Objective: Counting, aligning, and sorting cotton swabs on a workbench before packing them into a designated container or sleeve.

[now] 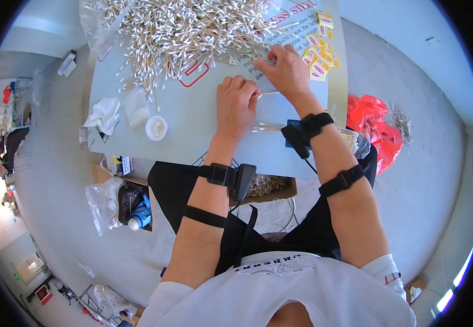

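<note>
A large heap of cotton swabs (187, 32) spreads over the far side of the table (193, 125). Near the table's middle, my left hand (236, 106) is closed with its fingers curled, and a thin cotton swab (270, 93) sticks out to the right from its fingertips. Just beyond it, my right hand (290, 71) hovers by the heap's near right edge, thumb and forefinger apart; I see nothing held in it. Below the hands lies a small bundle of cotton swabs (265, 128), partly hidden by the strap unit on my right wrist.
Small yellow-and-white packets (318, 57) lie at the far right. On the left are a crumpled tissue (104, 115), a clear plastic bag (136, 108) and a round white tub (156, 128). A cardboard box (280, 188) sits under the near edge; a red plastic bag (375, 131) is to the right.
</note>
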Available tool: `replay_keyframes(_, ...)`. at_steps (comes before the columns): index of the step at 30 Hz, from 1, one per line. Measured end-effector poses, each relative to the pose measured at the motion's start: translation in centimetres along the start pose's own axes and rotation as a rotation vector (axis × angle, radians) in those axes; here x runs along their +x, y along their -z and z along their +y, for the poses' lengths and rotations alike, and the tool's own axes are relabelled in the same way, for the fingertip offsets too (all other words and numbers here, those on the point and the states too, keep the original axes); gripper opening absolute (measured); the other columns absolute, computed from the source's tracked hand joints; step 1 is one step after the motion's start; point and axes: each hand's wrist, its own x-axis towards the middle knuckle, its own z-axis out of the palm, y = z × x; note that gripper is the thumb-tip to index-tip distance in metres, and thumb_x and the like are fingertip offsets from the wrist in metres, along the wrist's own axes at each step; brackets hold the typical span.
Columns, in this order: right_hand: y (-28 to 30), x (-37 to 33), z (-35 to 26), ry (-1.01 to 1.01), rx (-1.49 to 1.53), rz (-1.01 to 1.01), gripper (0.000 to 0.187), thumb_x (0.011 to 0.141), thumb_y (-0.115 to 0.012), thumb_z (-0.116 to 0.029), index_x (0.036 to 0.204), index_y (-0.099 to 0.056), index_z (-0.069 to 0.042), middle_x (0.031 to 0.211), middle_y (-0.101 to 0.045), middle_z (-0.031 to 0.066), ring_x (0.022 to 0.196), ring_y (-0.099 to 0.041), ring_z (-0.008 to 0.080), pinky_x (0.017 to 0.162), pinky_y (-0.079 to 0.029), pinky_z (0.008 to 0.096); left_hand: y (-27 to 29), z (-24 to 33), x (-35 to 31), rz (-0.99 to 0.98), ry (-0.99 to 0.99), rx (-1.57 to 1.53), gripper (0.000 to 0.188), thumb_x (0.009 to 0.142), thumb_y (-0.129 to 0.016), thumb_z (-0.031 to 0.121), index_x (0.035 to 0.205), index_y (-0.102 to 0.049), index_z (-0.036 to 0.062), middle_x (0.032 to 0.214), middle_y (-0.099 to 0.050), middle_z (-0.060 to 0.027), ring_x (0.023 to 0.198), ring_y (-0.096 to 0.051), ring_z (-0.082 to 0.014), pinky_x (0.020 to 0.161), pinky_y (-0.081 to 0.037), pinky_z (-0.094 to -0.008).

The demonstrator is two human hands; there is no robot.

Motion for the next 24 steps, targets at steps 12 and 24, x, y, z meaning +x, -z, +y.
replay_keyframes(12,1.5,0.5,3.4,-0.066,0.071,-0.191,0.014,0.075,-0.060,-0.017,0.081,-0.069,-0.008,0.084,-0.068,0.0141,0.080,-0.065,0.0331,0.071,-0.052,0.0422,0.0,0.1,-0.1,0.021,0.015,-0.026,0.012,0.069,-0.069,0.007,0.073,-0.059,0.0123,0.076,-0.053,-0.0018,0.078,-0.051,-0.0246,0.070,-0.037,-0.0384)
replay_keyframes(24,3.8,-3.3,4.3,0.042,0.214,-0.064,0.015,0.074,-0.070,-0.010,0.088,-0.069,-0.008,0.093,-0.062,0.0104,0.086,-0.062,0.0298,0.076,-0.050,0.0383,0.1,0.1,-0.2,0.001,0.026,-0.040,0.018,0.067,-0.072,0.005,0.078,-0.059,0.0116,0.078,-0.055,-0.0015,0.080,-0.052,-0.0246,0.072,-0.038,-0.0377)
